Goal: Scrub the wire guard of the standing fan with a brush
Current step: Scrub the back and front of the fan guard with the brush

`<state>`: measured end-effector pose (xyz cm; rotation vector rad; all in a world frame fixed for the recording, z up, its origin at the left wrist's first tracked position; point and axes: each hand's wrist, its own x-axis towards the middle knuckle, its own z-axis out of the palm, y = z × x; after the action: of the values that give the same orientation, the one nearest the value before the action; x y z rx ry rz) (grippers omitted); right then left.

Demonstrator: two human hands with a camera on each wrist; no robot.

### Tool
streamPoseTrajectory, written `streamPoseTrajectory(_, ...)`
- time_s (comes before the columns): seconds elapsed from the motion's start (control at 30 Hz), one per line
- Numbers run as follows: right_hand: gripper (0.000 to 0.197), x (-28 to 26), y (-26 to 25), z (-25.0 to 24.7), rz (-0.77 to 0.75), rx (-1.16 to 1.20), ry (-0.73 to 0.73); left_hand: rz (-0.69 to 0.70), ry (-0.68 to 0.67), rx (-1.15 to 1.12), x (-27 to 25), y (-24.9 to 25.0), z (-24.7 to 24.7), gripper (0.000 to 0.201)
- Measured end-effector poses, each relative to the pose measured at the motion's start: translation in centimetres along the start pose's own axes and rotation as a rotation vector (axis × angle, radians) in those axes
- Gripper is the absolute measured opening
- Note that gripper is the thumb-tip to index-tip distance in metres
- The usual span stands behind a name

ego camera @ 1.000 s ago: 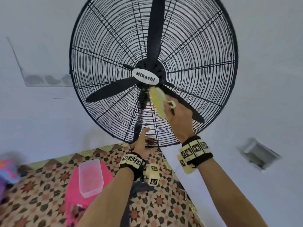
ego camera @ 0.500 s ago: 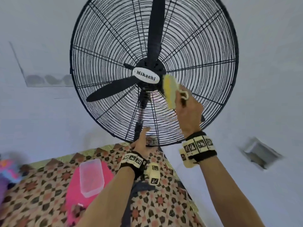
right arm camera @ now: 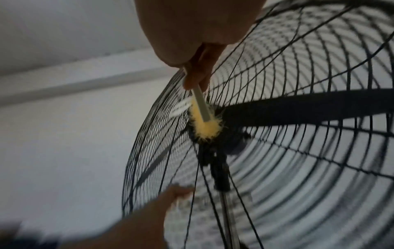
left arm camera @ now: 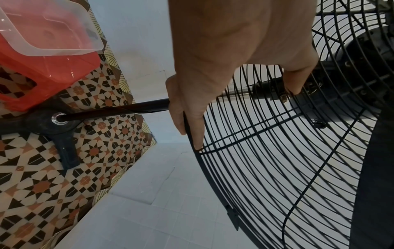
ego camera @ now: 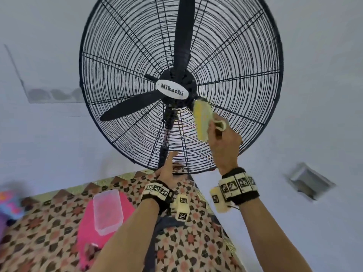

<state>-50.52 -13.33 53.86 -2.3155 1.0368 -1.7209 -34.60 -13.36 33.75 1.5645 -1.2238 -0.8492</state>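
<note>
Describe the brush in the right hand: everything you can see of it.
The brush is a hand scrubbing brush with yellow bristles and a pale cream plastic back ending in a looped handle. The right hand grips it by that handle. It is tilted, its bristle face pressed against the fan's black wire guard just below and right of the Mikachi badge. In the right wrist view its splayed bristle tips meet the wires at the hub.

A room in a home: a patterned mat (ego camera: 49, 232) on pale floor tiles (left arm camera: 170, 210), a standing fan (ego camera: 180, 83), plain white walls (ego camera: 39, 26).
</note>
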Motion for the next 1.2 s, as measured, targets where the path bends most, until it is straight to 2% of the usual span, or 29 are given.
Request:
streamPoseTrajectory(0.03,0.032,-0.8,0.2,0.4,-0.029,0.011,-0.069,-0.037,-0.003,-0.034,0.1,-0.1,0.1,0.097)
streamPoseTrajectory(0.1,0.032,-2.8,0.6,1.4,-0.132,-0.050,-0.231,-0.020,0.030,-0.024,-0.1,-0.5,0.2,0.096)
streamPoseTrajectory(0.13,0.032,-3.6,1.1,1.6,-0.175,-0.091,-0.274,0.009,0.018,0.010,-0.5,-0.1,0.1,0.097)
streamPoseTrajectory(0.17,0.032,-3.6,1.7,1.5,-0.152,-0.099,-0.265,0.011,0.011,0.011,-0.6,0.1,-0.1,0.100)
streamPoseTrajectory(0.3,0.032,-1.8,1.7,-0.4,0.010,-0.101,0.055,0.046,0.013,0.008,-0.2,0.2,-0.4,0.098)
streamPoseTrajectory(0.37,0.031,-2.0,1.1,-0.3,0.019,-0.074,0.124,0.037,0.027,0.001,-0.8,1.2,-0.6,0.101)
streamPoseTrajectory(0.4,0.031,-2.4,0.7,0.1,-0.014,-0.038,0.087,0.057,0.051,0.044,-1.0,1.2,-0.6,0.101)
streamPoseTrajectory(0.5,0.036,-5.0,1.1,1.7,-0.198,-0.083,-0.189,0.087,0.010,0.043,-1.2,0.9,-0.2,0.094)
streamPoseTrajectory(0.57,0.037,-5.3,2.1,1.6,-0.170,-0.122,-0.229,0.100,0.017,0.065,-1.4,1.1,-0.5,0.096)
streamPoseTrajectory(0.63,0.037,-4.3,2.8,0.7,-0.058,-0.110,-0.106,0.118,0.029,0.091,-1.2,1.0,-0.8,0.099)
streamPoseTrajectory(0.7,0.036,-3.0,2.7,-0.6,0.027,-0.130,0.100,0.106,0.031,0.117,-1.2,1.3,-0.9,0.099)
streamPoseTrajectory(0.77,0.036,-2.6,2.5,-0.9,0.044,-0.128,0.219,0.067,0.042,0.096,-1.3,1.5,-0.7,0.094)
streamPoseTrajectory(0.83,0.041,-3.7,1.8,-0.3,-0.062,-0.087,0.138,0.092,0.045,0.102,-1.4,1.4,-0.6,0.094)
streamPoseTrajectory(0.9,0.045,-6.0,2.0,0.9,-0.179,-0.100,-0.081,0.124,0.024,0.087,-1.1,0.6,-0.3,0.101)
streamPoseTrajectory(0.97,0.042,-7.4,2.9,1.2,-0.194,-0.150,-0.229,0.131,0.010,0.048,1.1,-2.6,0.2,0.106)
streamPoseTrajectory(1.0,0.040,-7.4,3.1,0.8,-0.137,-0.149,-0.221,0.134,0.006,0.047,1.6,-3.1,0.2,0.106)
streamPoseTrajectory(1.07,0.036,-6.3,3.5,-0.5,-0.031,-0.165,-0.088,0.090,-0.006,0.065,0.5,-1.6,-0.4,0.103)
streamPoseTrajectory(1.13,0.031,-4.8,3.3,-2.0,0.013,-0.211,0.112,0.052,0.038,0.058,-0.8,0.7,-0.8,0.099)
streamPoseTrajectory(1.2,0.031,-4.4,2.9,-2.3,0.016,-0.215,0.174,0.025,0.050,0.055,-1.2,1.0,-0.7,0.096)
